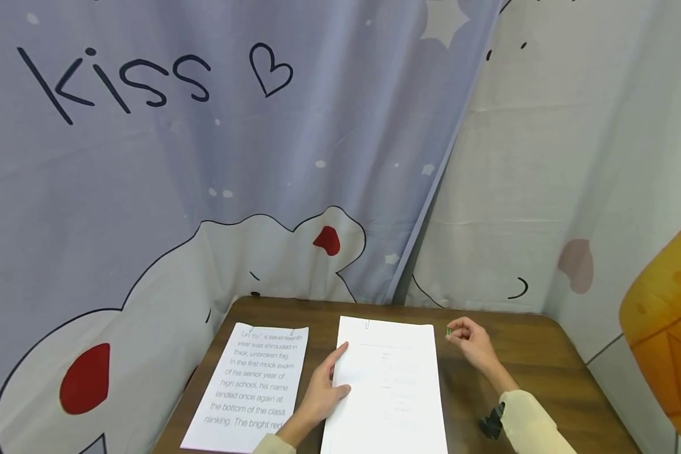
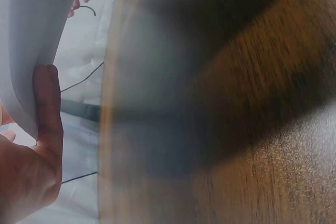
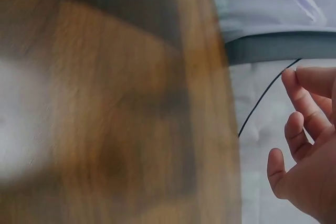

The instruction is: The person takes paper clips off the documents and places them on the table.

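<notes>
My left hand [image 1: 322, 388] grips the left edge of a stack of white paper [image 1: 391, 384] with faint print. A wire paper clip [image 1: 367, 324] sits on the stack's top edge, left of its middle. In the left wrist view the paper [image 2: 31, 30] stands raised and bends along the left hand [image 2: 39, 150]. To the right of the stack, my right hand [image 1: 475, 343] pinches a small green piece [image 1: 448, 331] between thumb and forefinger; its exact kind is too small to tell. In the right wrist view the right hand's [image 3: 310, 140] fingertips meet, and the green piece is hidden.
A second sheet [image 1: 244, 384] with large printed text lies on the left of the brown wooden table [image 1: 522, 353], with wire clips [image 1: 292, 331] at its top edge. A patterned curtain [image 1: 204, 157] hangs right behind the table. A black band is on the right wrist.
</notes>
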A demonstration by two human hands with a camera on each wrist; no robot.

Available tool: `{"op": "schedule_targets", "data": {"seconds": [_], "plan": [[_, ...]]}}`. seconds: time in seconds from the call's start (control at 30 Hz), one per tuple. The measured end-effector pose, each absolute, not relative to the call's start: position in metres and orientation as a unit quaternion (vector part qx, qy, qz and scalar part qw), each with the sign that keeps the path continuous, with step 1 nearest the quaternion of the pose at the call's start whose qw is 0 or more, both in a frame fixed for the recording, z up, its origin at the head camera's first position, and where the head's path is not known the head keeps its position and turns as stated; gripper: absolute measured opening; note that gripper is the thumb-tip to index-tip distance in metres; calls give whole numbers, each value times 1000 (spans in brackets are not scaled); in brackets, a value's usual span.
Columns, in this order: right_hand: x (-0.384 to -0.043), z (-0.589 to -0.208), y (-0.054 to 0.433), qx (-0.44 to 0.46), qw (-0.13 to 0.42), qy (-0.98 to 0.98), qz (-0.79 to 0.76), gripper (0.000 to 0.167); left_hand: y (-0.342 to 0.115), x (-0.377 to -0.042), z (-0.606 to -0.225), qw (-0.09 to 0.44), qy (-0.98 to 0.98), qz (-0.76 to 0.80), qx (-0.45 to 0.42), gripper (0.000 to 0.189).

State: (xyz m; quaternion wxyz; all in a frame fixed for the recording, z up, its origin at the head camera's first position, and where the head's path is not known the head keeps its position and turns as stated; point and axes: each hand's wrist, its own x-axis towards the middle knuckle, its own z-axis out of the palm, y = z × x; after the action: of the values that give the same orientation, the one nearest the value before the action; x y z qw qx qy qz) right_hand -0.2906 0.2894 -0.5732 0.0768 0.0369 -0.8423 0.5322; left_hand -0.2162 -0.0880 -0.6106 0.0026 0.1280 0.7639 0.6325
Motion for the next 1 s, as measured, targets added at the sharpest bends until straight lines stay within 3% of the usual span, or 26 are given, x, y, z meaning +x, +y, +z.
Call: {"op": "schedule_targets", "data": {"seconds": [0.47,1.0], "plan": [[-273,-603,305,62,7,-863,501,21,-89,-215,-608,-6,765,631,130,93],[-263,-627,310,69,-18,-906,417,22,-91,-216,-605,4,762,634,130,92]]}}
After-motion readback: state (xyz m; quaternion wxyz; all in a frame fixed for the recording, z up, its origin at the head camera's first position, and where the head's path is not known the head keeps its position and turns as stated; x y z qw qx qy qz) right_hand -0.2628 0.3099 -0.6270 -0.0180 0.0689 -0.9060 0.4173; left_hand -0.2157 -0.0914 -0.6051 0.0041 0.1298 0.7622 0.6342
